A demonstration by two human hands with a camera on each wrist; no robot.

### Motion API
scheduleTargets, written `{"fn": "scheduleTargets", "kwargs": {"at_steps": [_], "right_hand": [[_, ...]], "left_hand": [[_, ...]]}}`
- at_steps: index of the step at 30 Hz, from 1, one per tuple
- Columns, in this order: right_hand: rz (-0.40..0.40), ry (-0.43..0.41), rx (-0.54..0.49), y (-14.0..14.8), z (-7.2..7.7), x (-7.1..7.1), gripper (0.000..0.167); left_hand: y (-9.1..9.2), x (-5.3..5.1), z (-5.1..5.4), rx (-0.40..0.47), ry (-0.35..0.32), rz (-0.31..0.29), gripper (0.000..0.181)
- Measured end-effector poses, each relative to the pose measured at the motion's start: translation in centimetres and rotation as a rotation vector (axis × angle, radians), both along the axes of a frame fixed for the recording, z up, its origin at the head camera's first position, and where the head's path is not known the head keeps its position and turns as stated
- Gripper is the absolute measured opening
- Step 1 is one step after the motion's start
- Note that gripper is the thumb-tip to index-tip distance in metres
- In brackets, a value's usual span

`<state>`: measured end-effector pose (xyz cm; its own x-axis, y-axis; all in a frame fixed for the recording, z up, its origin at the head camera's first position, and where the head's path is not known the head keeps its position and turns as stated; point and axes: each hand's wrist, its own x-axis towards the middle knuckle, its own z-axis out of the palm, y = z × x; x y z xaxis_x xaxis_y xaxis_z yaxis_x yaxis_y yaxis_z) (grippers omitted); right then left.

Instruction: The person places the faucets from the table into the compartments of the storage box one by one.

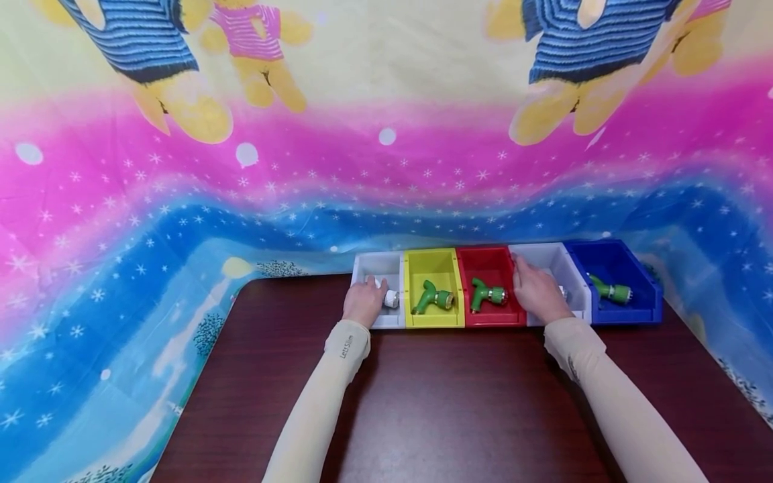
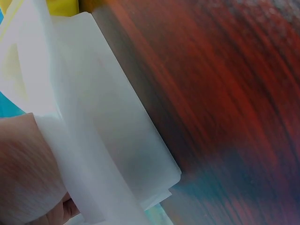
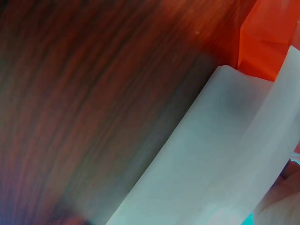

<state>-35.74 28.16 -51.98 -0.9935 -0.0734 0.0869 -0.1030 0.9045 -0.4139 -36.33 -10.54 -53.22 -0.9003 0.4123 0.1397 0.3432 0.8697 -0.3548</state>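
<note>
In the head view, my left hand (image 1: 364, 302) reaches into the leftmost white bin (image 1: 392, 263). Its fingers and thumb pinch a white fitting with a ridged collar (image 1: 392, 299). My right hand (image 1: 539, 290) is inside the other white bin (image 1: 554, 253), between the red and blue ones. A small part of a white piece (image 1: 564, 292) shows beside that hand, which covers the rest; whether the fingers grip it is hidden. In the left wrist view, a pale bin wall (image 2: 112, 126) blocks most of the left hand (image 2: 28, 173). Only a bit of the right hand (image 3: 283, 201) shows in its wrist view.
Green branched fittings lie in the yellow bin (image 1: 430, 263), the red bin (image 1: 490, 257) and the blue bin (image 1: 604, 255). The bins stand side by side along the far edge of the dark wooden table (image 1: 459, 402). A patterned cloth (image 1: 374, 174) hangs behind.
</note>
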Motion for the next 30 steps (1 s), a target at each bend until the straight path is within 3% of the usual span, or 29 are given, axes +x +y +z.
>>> {"fn": "scheduleTargets", "kwargs": {"at_steps": [30], "right_hand": [[0.006, 0.015, 0.004, 0.11, -0.18, -0.14, 0.055]], "left_hand": [[0.37, 0.28, 0.44, -0.047, -0.027, 0.02, 0.039]]}}
